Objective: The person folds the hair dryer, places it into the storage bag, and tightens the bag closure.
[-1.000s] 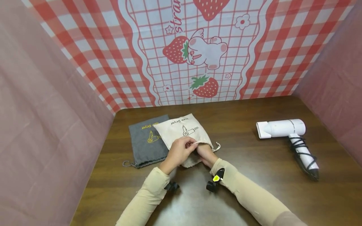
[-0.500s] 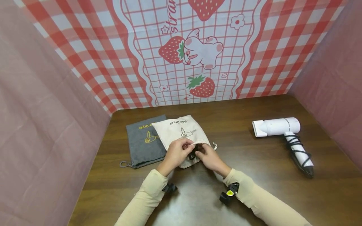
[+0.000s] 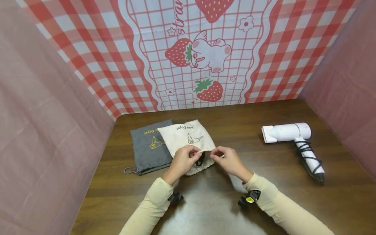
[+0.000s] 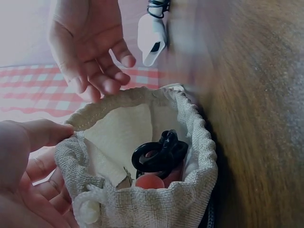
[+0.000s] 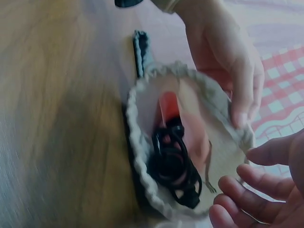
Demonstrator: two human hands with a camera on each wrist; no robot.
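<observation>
A cream drawstring bag (image 3: 188,137) printed "Hair Dryer" lies on the table, its mouth toward me. My left hand (image 3: 183,160) pinches the upper rim between thumb and fingers, holding the mouth wide. Just off the rim's right side, my right hand (image 3: 230,161) has its fingers loosely bent; in the left wrist view it grips nothing. Inside sits a pink object (image 5: 194,137) with a black cord (image 5: 173,164) bundled on it; the bag hides the rest. Partly under the cream bag lies a flat grey drawstring bag (image 3: 151,155) with a yellow print.
To the right lies a white hair dryer (image 3: 289,132), its black cord wound round the handle. A red checked cloth (image 3: 123,65) hangs behind the wooden table (image 3: 205,209). Pink cloths (image 3: 50,114) stand along both sides.
My right hand has come out of the bag's mouth and moved right, to beside the rim. The black cord inside has come into sight. My left hand keeps its hold.
</observation>
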